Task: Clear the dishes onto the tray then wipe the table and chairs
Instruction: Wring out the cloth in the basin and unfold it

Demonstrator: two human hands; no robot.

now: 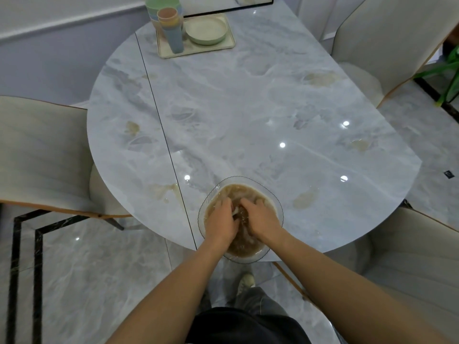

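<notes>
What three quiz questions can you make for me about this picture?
1. True or false: the plates sit on the tray.
2. Where are the left hand and the right hand? A) on the tray B) in the clear bowl C) on the plates
3. Fill in the gap: brown ____ mark the table.

Key: 1 true. 2 B. 3 stains.

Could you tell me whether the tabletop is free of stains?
No, several brownish stains show on the table, one just left of the bowl.
</notes>
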